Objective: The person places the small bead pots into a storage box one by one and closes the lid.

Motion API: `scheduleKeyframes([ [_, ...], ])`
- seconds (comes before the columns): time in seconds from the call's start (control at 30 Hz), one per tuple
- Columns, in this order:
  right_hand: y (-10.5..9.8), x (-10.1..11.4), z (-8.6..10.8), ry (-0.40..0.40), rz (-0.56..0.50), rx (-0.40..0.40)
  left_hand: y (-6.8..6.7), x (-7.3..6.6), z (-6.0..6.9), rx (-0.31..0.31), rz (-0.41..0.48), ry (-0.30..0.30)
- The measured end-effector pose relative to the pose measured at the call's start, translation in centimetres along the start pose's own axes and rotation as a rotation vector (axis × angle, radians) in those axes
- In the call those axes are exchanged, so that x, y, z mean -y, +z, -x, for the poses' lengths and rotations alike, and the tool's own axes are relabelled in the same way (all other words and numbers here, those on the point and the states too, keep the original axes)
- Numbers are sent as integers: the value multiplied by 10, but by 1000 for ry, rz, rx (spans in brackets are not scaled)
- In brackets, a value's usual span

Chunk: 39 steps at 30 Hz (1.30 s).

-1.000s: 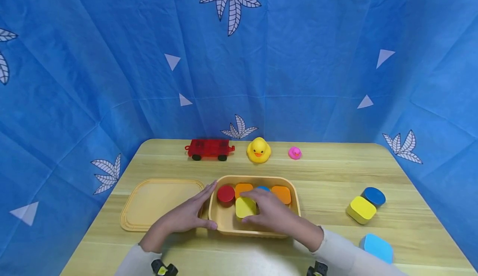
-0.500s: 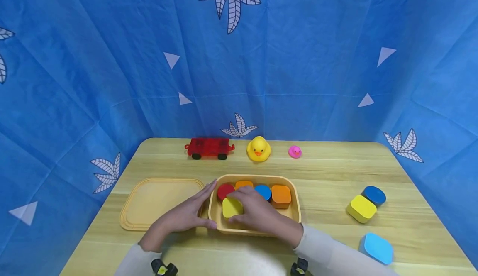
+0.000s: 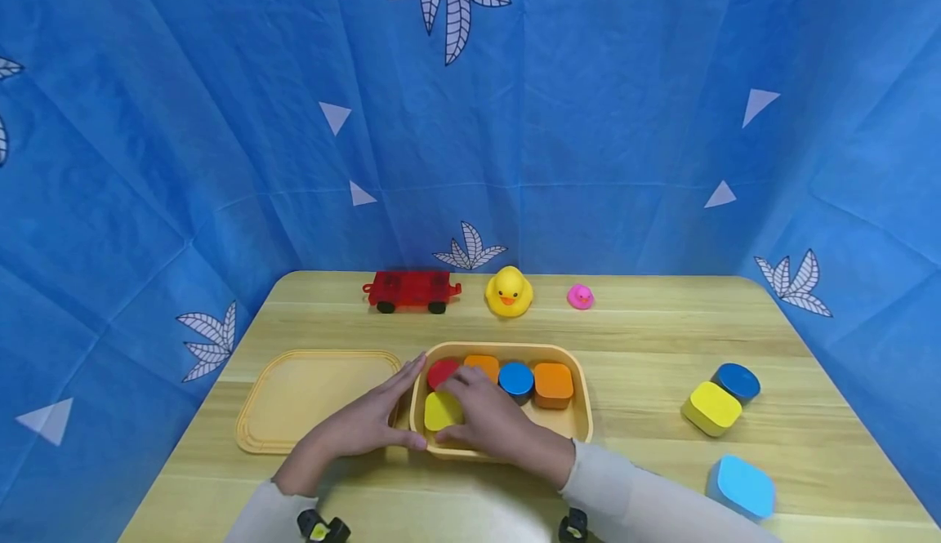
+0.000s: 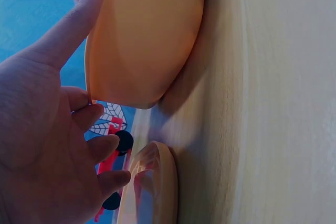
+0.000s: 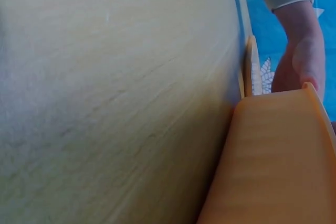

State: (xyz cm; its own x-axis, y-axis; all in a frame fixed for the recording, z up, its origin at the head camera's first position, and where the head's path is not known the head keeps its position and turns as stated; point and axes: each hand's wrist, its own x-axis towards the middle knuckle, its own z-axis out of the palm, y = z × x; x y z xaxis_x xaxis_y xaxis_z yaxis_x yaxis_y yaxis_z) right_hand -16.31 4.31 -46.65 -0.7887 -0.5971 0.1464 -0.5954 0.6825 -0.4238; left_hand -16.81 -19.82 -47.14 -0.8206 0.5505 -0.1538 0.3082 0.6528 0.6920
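Observation:
A yellow block [image 3: 441, 411] sits at the left front of the orange box [image 3: 581, 425], pinched between the thumb and fingers of my right hand [image 3: 496, 419]. Behind it in the box stand a red block [image 3: 443, 373], an orange block [image 3: 482, 364], a blue block [image 3: 516, 380] and another orange block [image 3: 553, 384]. My left hand [image 3: 360, 422] rests against the box's left end, fingers and thumb spread along its rim. In the left wrist view the thumb and fingertips of the left hand [image 4: 58, 119] touch the box wall [image 4: 149, 35].
An orange lid [image 3: 316, 396] lies left of the box. Along the back stand a red wheeled cart [image 3: 412, 291], a yellow duck [image 3: 509, 291] and a small pink duck [image 3: 580, 297]. At the right are a dark blue block [image 3: 737, 383], a yellow block [image 3: 711, 409] and a light blue block [image 3: 741, 487].
My right hand has carried the yellow block leftward inside the box, uncovering the blue block and the right orange block. The left hand has stayed at the box's left end.

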Motion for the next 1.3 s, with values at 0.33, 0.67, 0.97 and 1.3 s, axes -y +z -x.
scheduleKeyframes([
  [0.33, -4, 0, 0, 13, -35, 2, -1, 0, 0, -2, -10, -17],
  [0.67, -17, -8, 11, 24, -145, -5, 0, -1, 0, -6, -8, -27],
  [0.97, -41, -33, 39, 12, -190, -83, 0, 0, 0, -4, -22, -40],
  [1.3, -68, -59, 81, 49, -193, -211, 0, 1, -1, 1, -24, -50],
])
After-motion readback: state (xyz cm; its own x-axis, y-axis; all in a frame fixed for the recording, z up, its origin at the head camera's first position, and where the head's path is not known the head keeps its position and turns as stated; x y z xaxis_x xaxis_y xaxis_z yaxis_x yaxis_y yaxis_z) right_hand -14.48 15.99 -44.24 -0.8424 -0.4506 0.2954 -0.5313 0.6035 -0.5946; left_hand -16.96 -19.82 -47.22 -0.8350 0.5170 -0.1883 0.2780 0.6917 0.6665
